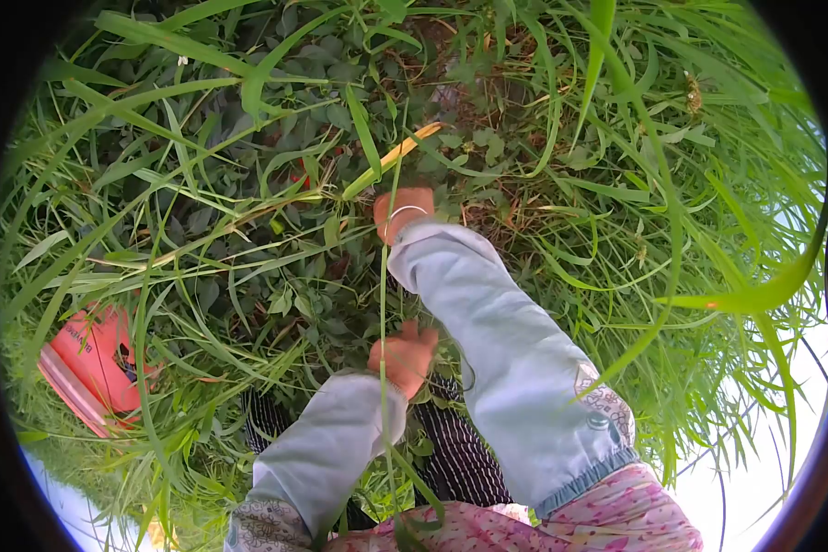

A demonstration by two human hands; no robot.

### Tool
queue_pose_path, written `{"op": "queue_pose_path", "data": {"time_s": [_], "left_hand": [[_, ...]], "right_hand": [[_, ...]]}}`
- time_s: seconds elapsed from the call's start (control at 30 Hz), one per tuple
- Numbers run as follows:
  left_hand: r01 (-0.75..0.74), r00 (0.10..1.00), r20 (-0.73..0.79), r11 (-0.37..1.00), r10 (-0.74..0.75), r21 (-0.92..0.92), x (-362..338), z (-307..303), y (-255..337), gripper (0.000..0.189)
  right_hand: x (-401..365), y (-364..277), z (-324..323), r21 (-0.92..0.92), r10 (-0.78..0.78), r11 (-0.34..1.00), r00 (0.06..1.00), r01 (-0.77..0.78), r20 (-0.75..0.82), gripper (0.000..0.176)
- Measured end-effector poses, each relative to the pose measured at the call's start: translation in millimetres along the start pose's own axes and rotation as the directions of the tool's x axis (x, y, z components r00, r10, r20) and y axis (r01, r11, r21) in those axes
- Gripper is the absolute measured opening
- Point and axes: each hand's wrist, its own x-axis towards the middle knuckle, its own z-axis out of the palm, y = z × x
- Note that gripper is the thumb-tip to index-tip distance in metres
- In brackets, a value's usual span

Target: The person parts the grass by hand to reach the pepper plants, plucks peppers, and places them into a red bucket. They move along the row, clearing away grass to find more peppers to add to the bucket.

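My right hand (405, 210), with a thin pale bangle at the wrist, reaches into the low leafy plants (313, 267). Leaves and stems hide its fingers. Close in front of it lies a yellowing grass blade (394, 161). Nearer my body, my left hand (403, 359) is closed with its fingers curled, low over the leaves; whatever is in it, if anything, cannot be made out. Small red fruits, perhaps chillies (301, 175), show among the dark leaves left of my right hand. A light green fruit (278, 224) hangs a little below them.
A red plastic container (97, 363) with printed lettering stands tilted in the grass at the left. Tall grass (708, 202) crowds the right side. Long blades and one upright stalk (384, 304) cross in front of my arms. My striped trouser legs (460, 451) are below.
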Motion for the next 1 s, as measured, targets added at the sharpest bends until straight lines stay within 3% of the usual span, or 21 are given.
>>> {"op": "queue_pose_path", "data": {"time_s": [0.1, 0.2, 0.37, 0.47, 0.57, 0.6, 0.67, 0.77, 0.8, 0.87, 1.0], "left_hand": [[-0.011, 0.999, -0.047, 0.999, 0.008, -0.050, 0.0, 6.0, -0.5, 0.019], [-0.032, 0.999, -0.037, 0.998, 0.029, -0.061, 3.0, 3.2, 3.9, 0.018], [-0.032, 0.999, -0.005, 0.999, 0.032, -0.009, 3.2, -1.9, 4.5, 0.019], [-0.031, 0.996, -0.082, 0.997, 0.037, 0.076, 9.6, 34.7, -2.3, 0.022], [0.015, 1.000, -0.014, 0.999, -0.014, 0.037, 5.2, 8.3, 1.8, 0.023], [-0.092, 0.947, -0.301, 0.992, 0.113, 0.083, 4.4, 28.3, -7.7, 0.032], [-0.046, 0.985, -0.164, 0.998, 0.054, 0.051, 0.8, 12.3, -4.2, 0.026], [-0.016, 0.997, -0.071, 1.000, 0.016, 0.001, 2.5, 20.6, -7.3, 0.024], [-0.012, 0.998, -0.058, 1.000, 0.011, -0.016, 4.2, 29.3, -10.5, 0.024], [-0.066, 0.993, -0.102, 0.998, 0.066, 0.011, 7.7, 42.1, -15.1, 0.024], [-0.053, 0.998, -0.020, 0.998, 0.053, 0.037, 0.2, 7.2, -6.0, 0.023]], "right_hand": [[8.4, 6.4, 4.4, 0.007, -0.075, 0.997, 0.995, 0.075, 0.058, 0.026], [18.9, 19.8, 4.3, 0.165, -0.015, 0.986, 0.973, -0.023, 0.230, 0.031], [33.6, 39.3, 25.8, 0.393, -0.076, 0.918, 0.996, 0.056, 0.036, 0.045], [11.9, 40.9, 20.7, 0.629, -0.087, 0.756, 0.980, 0.183, -0.180, 0.045], [6.6, 36.8, 27.1, 0.755, -0.120, 0.597, 0.961, 0.272, -0.251, 0.041], [11.0, 34.8, 36.1, 0.773, -0.179, 0.580, 0.966, 0.257, -0.186, 0.046], [25.2, 31.8, 64.2, 0.836, -0.262, 0.482, 0.954, 0.263, -0.148, 0.050], [6.2, 25.7, 47.0, 0.792, -0.251, 0.542, 0.953, 0.282, -0.168, 0.058], [5.1, 25.7, 42.0, 0.698, -0.187, 0.680, 0.973, 0.226, -0.132, 0.057], [2.4, 26.1, 37.8, 0.602, -0.126, 0.774, 0.980, 0.195, -0.155, 0.056], [-26.3, 23.2, 30.1, 0.740, -0.091, 0.602, 0.947, 0.299, -0.309, 0.048]]}}
